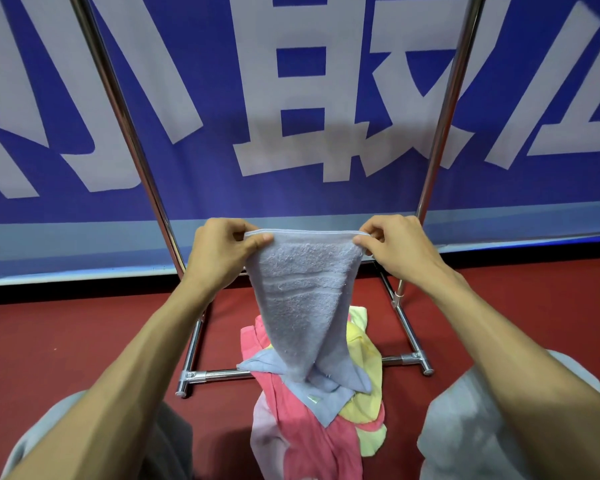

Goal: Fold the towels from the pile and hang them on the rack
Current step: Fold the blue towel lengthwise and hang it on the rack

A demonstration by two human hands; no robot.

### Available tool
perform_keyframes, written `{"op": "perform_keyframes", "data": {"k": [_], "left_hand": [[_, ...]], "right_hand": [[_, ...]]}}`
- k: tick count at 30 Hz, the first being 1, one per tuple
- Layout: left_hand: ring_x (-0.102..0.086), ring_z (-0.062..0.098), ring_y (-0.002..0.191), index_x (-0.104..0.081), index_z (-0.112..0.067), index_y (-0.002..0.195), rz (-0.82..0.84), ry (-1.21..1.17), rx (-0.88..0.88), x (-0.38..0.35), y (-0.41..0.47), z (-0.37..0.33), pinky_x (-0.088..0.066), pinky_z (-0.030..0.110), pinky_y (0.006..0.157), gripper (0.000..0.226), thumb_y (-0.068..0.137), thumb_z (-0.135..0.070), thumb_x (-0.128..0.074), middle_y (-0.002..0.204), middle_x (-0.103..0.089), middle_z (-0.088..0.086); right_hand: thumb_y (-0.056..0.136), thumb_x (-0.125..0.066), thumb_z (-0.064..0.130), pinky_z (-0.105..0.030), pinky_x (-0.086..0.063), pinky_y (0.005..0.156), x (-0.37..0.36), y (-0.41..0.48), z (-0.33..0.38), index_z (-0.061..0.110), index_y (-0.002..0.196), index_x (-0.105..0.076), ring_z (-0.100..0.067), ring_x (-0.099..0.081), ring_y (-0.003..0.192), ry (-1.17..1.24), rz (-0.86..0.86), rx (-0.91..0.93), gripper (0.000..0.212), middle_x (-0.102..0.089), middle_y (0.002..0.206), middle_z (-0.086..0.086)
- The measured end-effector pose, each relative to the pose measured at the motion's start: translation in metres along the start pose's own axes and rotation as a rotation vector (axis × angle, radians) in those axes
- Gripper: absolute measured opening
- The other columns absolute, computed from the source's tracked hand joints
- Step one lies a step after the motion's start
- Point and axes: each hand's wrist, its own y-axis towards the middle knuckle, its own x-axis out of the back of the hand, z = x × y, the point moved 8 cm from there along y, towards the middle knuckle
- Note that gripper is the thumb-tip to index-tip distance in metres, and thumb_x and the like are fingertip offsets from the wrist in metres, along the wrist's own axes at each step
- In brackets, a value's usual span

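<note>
A light blue towel (302,299) hangs in front of me, stretched by its top edge. My left hand (222,254) pinches its upper left corner and my right hand (395,247) pinches the upper right corner. The towel narrows downward and its lower end rests on the pile (312,427) of pink, yellow and blue towels on the floor. The chrome rack (129,133) stands behind, its two uprights rising left and right and its base bar (222,374) crossing under the pile. The rack's top rail is out of view.
A blue banner (205,188) with large white characters stands right behind the rack. The floor is dark red carpet (66,341). My knees in grey trousers (471,410) flank the pile at the bottom left and right.
</note>
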Motion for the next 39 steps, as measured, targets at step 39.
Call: {"op": "perform_keyframes", "data": {"k": [39], "left_hand": [[-0.058, 0.011, 0.077, -0.073, -0.004, 0.097, -0.6, -0.085, -0.443, 0.224, 0.06, -0.247, -0.039, 0.013, 0.064, 0.018, 0.091, -0.017, -0.062, 0.093, -0.073, 0.009]], "right_hand": [[0.092, -0.061, 0.017, -0.015, -0.045, 0.064, 0.275, 0.079, 0.186, 0.015, 0.095, -0.064, -0.007, -0.059, 0.079, 0.572, -0.594, 0.215, 0.005, -0.064, 0.085, 0.005]]}}
